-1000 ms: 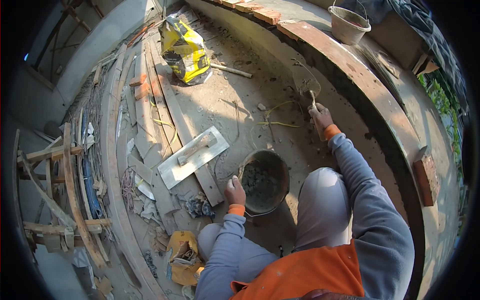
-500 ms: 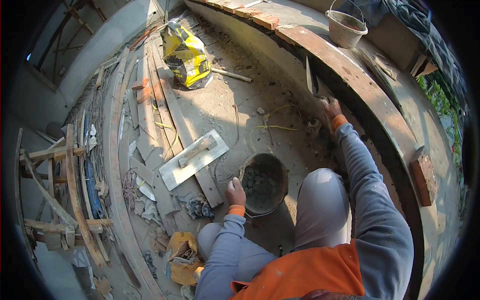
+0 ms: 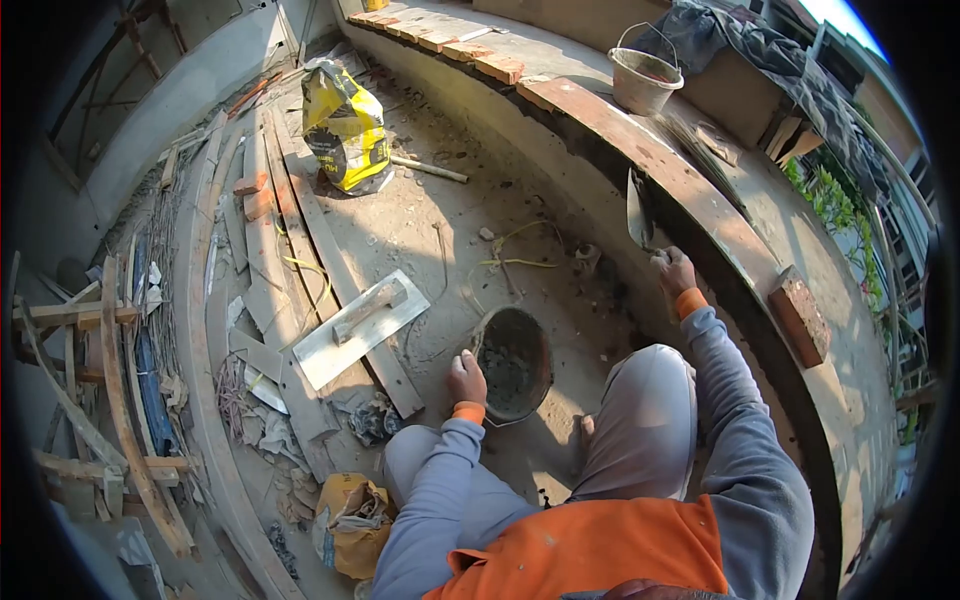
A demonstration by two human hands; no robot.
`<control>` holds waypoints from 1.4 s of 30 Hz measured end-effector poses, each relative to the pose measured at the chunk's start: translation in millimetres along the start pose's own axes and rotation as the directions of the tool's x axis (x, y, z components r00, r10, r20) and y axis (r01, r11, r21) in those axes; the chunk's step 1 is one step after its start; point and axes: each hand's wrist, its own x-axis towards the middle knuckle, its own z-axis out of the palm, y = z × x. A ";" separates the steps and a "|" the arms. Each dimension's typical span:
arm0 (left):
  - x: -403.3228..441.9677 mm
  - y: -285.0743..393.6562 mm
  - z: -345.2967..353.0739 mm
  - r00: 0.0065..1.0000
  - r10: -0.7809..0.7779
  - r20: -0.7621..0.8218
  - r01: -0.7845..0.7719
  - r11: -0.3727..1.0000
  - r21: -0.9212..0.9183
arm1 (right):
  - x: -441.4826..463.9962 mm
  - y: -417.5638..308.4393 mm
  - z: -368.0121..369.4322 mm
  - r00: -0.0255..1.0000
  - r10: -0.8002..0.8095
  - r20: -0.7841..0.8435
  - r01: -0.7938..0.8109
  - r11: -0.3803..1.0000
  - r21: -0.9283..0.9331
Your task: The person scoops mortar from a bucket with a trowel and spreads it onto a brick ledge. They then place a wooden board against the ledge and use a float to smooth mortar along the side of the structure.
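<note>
My right hand (image 3: 674,270) is closed around the handle of a pointed trowel (image 3: 638,210), its blade against the dark mortar band under the wall's top edge. Down at the left, my left hand (image 3: 466,379) grips the rim of a dark bucket (image 3: 545,385) on the floor between my knees. Grey wet mortar (image 3: 508,365) lies inside that bucket. Left of it, a flat plastering float (image 3: 362,328) rests across the planks with its handle up. A single brick (image 3: 799,316) sits on the wall ledge, to the right of my right hand.
The low curved wall (image 3: 600,115) runs along my right side, carrying a light bucket (image 3: 645,82). A yellow and black sack (image 3: 345,135) stands ahead. Long planks (image 3: 320,240) and a wooden frame (image 3: 140,390) lie left. A torn paper bag (image 3: 355,525) is near my left knee.
The trowel has moved from beside the wall's lower face up against the dark mortar band. The view has turned slightly right. My left hand stays on the bucket rim.
</note>
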 end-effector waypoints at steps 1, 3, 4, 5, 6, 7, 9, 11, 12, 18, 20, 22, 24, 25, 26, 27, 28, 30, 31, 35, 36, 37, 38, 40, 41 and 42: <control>-0.8 -2.0 -1.0 1.000 -0.008 0.014 0.008 1.000 0.003 | -8.9 3.2 -10.3 0.992 -0.122 -0.043 0.113 0.978 -0.177; -1.6 -4.1 -2.3 1.000 -0.013 0.018 0.014 1.000 -0.009 | -26.5 -4.2 -28.5 0.977 -0.209 -0.026 0.176 0.877 -0.448; -1.5 -4.9 -2.3 1.000 -0.013 0.015 0.013 1.000 -0.010 | -36.3 -13.1 -37.8 0.978 -0.208 -0.026 0.173 0.870 -0.462; -1.3 -5.5 -1.4 1.000 -0.010 0.006 0.010 1.000 -0.023 | -45.9 -21.9 -46.4 0.946 -0.316 0.076 0.306 0.785 -0.538; -0.1 -5.8 -1.3 1.000 -0.020 0.018 0.020 0.999 -0.033 | -55.6 -32.5 -56.0 0.895 -0.405 0.187 0.432 0.679 -0.594; 1.0 -6.4 -0.8 1.000 -0.018 0.020 0.019 0.999 -0.038 | -69.3 -52.1 -61.1 0.840 -0.477 0.258 0.529 0.614 -0.586; 1.6 -5.4 1.8 0.998 -0.029 0.047 0.031 0.998 -0.046 | -106.7 -114.6 -67.0 0.876 -0.302 0.377 0.463 0.748 -0.476; 4.3 -2.3 3.1 0.998 -0.045 0.042 0.047 0.998 -0.052 | -131.4 -156.1 -68.9 0.857 -0.130 0.499 0.344 0.865 -0.364; 5.5 -1.7 3.8 0.997 -0.053 0.052 0.056 0.997 -0.053 | -138.4 -170.0 -68.8 0.795 -0.104 0.598 0.328 0.902 -0.280; 14.0 -1.8 12.1 0.991 -0.091 0.096 0.086 0.995 0.053 | -89.7 -107.7 -88.3 0.707 0.104 0.700 -0.029 0.993 -0.119; 13.0 -1.1 8.7 0.990 -0.088 0.114 0.081 0.995 0.062 | -72.9 -78.9 -105.4 0.938 0.138 0.318 0.072 0.821 -0.567; 13.7 4.2 11.6 0.991 -0.069 0.119 0.061 0.996 0.067 | -83.4 -89.1 -119.2 0.943 0.103 0.318 0.078 0.858 -0.508; 10.1 6.7 9.8 0.989 -0.055 0.135 0.048 0.998 0.050 | -101.1 -84.8 -128.9 0.945 0.103 0.310 0.049 0.894 -0.446; 11.2 10.5 8.8 0.988 -0.050 0.146 0.047 0.999 0.028 | -103.6 -84.2 -130.0 0.968 0.058 0.246 0.048 0.913 -0.405; 12.5 14.6 6.9 0.987 -0.044 0.154 0.044 0.999 0.007 | -104.8 -83.9 -130.5 0.984 0.011 0.178 0.055 0.931 -0.360; 11.3 16.6 5.9 0.989 -0.033 0.146 0.032 0.999 0.011 | -104.8 -79.6 -129.7 0.985 0.007 0.175 0.057 0.932 -0.358; 9.5 18.4 4.9 0.990 -0.025 0.141 0.024 1.000 0.009 | -105.0 -73.4 -126.4 0.990 -0.040 0.138 0.088 0.929 -0.359; 8.4 22.0 2.8 0.991 -0.029 0.128 0.027 0.999 0.023 | -109.4 -71.9 -119.1 0.991 -0.098 0.094 0.125 0.929 -0.349; 8.9 21.3 4.3 0.993 -0.027 0.117 0.026 1.000 0.010 | -119.4 -79.3 -107.5 0.961 -0.221 0.165 0.271 0.865 -0.422; 13.3 13.4 5.9 0.991 -0.006 0.133 0.007 1.000 -0.004 | -167.2 -126.7 -54.5 0.871 0.010 0.492 0.356 0.679 -0.642; 14.1 12.2 6.5 0.991 0.010 0.135 -0.010 1.000 -0.003 | -172.5 -126.0 -40.9 0.839 0.011 0.544 0.464 0.506 -0.727; 15.1 12.0 6.4 0.989 0.016 0.146 -0.015 1.000 -0.010 | -175.3 -122.7 -27.7 0.800 0.045 0.598 0.514 0.460 -0.724; 15.9 10.9 5.3 0.987 0.022 0.157 -0.020 1.000 -0.016 | -176.0 -112.2 -13.6 0.758 0.082 0.647 0.564 0.415 -0.714; 20.6 17.2 1.6 0.987 0.080 0.137 -0.073 0.996 -0.049 | -156.5 -36.1 47.5 0.628 -0.181 0.757 0.751 0.396 -0.528; 18.8 15.6 1.9 0.986 0.089 0.143 -0.086 0.996 -0.026 | -161.8 -45.2 59.1 0.631 -0.116 0.767 0.742 0.379 -0.553; 17.7 13.9 3.0 0.984 0.095 0.149 -0.096 0.995 -0.001 | -167.2 -56.1 73.0 0.630 -0.050 0.775 0.735 0.361 -0.575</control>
